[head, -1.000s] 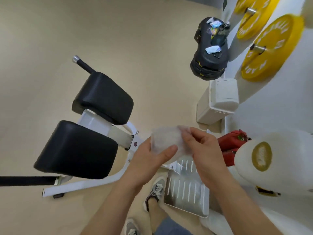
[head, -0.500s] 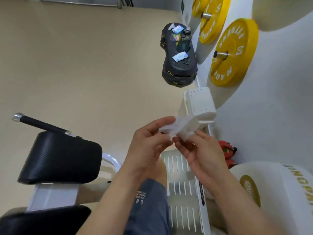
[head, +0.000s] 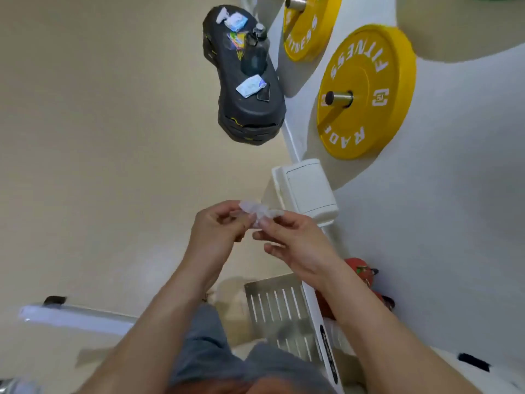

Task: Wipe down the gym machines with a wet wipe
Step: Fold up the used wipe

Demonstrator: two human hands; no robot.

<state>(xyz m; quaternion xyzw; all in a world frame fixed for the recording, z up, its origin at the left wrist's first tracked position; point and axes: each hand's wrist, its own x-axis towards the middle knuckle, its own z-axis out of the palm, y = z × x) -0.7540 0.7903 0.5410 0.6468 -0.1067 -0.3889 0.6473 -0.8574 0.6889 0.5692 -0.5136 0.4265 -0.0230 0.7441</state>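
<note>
Left hand (head: pixel 216 231) and right hand (head: pixel 295 243) pinch wet wipe (head: pixel 257 213) beside white box (head: pixel 306 189), above footplate (head: pixel 272 305).

The beige floor (head: pixel 99 137) lay open along its whole left side, leaving wide room to the left of and ahead of the left hand (head: pixel 213 231). Just beyond the right hand (head: pixel 295 243), which pinched the wet wipe (head: pixel 257 211) together with the left, stood a white box (head: pixel 306 189). The white wall (head: pixel 454 223) closed off the right side, and yellow weight plates (head: pixel 366 92) jutted from it on pegs. Farther ahead, a black stack (head: pixel 247 109) with small items on top sat by the wall. Below the hands, a slotted metal footplate (head: pixel 278 305) and a white frame bar (head: pixel 76 318) lay near the floor's near edge, and a red object (head: pixel 358 268) sat against the wall.
</note>
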